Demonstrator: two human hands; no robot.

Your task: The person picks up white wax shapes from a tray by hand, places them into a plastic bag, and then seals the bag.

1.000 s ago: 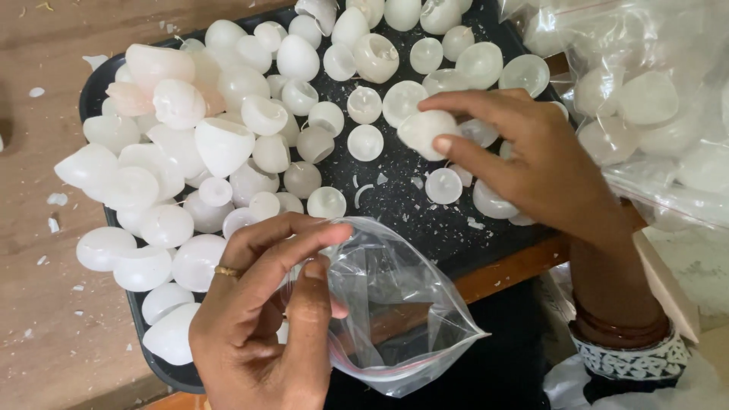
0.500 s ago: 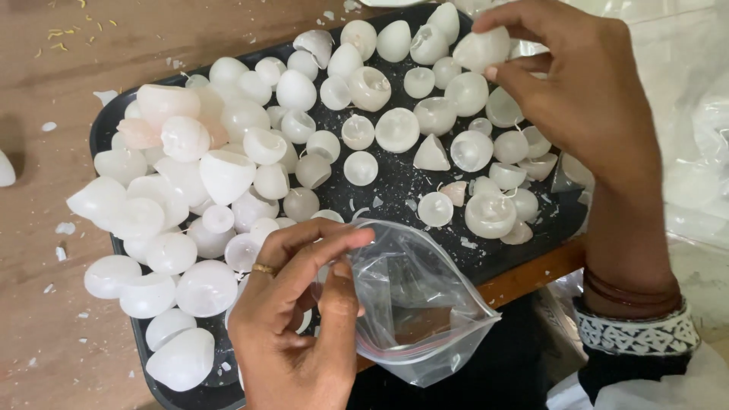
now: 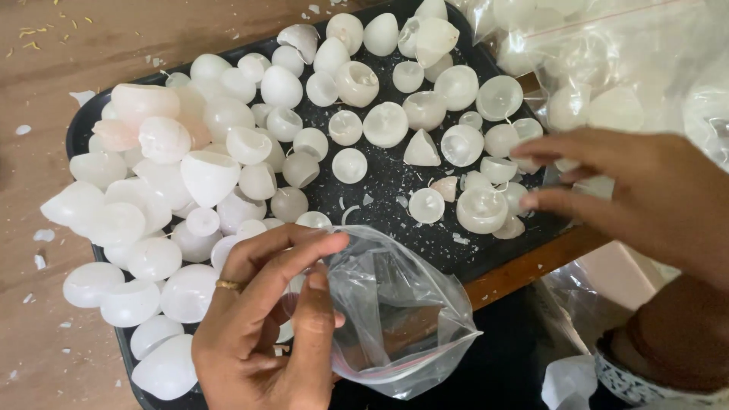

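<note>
A small clear plastic bag [image 3: 395,319] sits at the near edge of a black tray [image 3: 425,243], its mouth pinched by the thumb and fingers of the left hand [image 3: 266,334]. The right hand [image 3: 638,190] hovers over the tray's right side, fingers loosely spread and blurred; whether it holds anything cannot be told. White and translucent dome-shaped shells [image 3: 228,175] crowd the tray on a brown tabletop [image 3: 45,68], with larger filled clear bags [image 3: 607,68] at far right. The bag's mouth looks only partly open, so a shell could catch the rim and fall, and the chips scattered about suggest the shells break easily.
</note>
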